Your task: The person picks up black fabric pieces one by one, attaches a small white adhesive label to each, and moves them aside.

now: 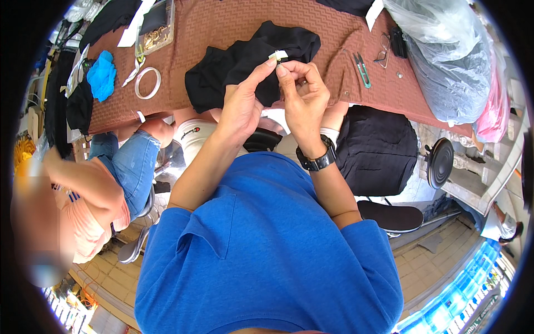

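A small white tag (278, 55) is pinched between the fingertips of my left hand (243, 100) and my right hand (302, 93), raised just above a black garment (233, 67). The garment lies crumpled on a brown patterned tablecloth (222, 22) and hangs over the table's near edge. My right wrist carries a black watch (317, 160). Both forearms rise from my blue shirt.
Green thread snips (362, 70) and glasses (384, 50) lie on the cloth to the right, beside a large clear plastic bag (445, 55). At left are a white ring (147, 82), blue cloth (102, 75) and a seated person in jeans (128, 161). A black garment (375, 150) hangs below the table.
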Tool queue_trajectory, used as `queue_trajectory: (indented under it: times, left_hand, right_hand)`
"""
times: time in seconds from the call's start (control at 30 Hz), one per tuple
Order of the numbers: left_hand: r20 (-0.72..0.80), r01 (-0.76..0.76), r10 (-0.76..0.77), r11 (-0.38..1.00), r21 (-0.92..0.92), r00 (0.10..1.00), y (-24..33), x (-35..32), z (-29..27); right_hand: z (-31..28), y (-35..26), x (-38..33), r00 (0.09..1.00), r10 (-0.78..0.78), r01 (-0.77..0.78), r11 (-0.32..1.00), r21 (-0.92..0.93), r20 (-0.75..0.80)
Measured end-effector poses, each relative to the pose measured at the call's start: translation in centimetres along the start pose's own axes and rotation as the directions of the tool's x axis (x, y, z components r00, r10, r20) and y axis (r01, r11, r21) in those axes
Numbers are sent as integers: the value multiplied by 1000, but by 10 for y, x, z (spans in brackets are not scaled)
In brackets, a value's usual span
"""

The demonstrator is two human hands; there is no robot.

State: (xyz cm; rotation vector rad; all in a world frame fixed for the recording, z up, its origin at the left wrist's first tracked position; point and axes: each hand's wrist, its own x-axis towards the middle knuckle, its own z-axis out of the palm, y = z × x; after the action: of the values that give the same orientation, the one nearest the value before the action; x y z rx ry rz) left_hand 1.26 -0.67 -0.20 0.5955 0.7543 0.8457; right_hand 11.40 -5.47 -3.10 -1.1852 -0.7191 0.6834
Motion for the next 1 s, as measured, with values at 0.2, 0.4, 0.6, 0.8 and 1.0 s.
queue_trajectory:
  times: [0.2,0.4,0.6,0.8,1.0]
  left_hand:
    - [-51,27,-28,999,-27,998,2,-2,3]
    - [27,-60,60,998,2,998,-3,2,-5]
    - [14,-219,219,971,93,976,-6,8,-6]
    - [63,-376,371,905,200,926,-9,15,-6]
    - [-1,-424,469,800,425,883,-20,40,-27]
  right_hand:
    - [-1,-4,1,997,79,-81,992,92,21]
    - [1,-10,2,999,8,-14,978,207,33]
    - [-17,-40,34,920,-245,360,840,-407,307]
    - [-17,-48,58,799,-365,564,730,-386,478]
    - [-14,-119,62,786,-519,576,813,-91,334]
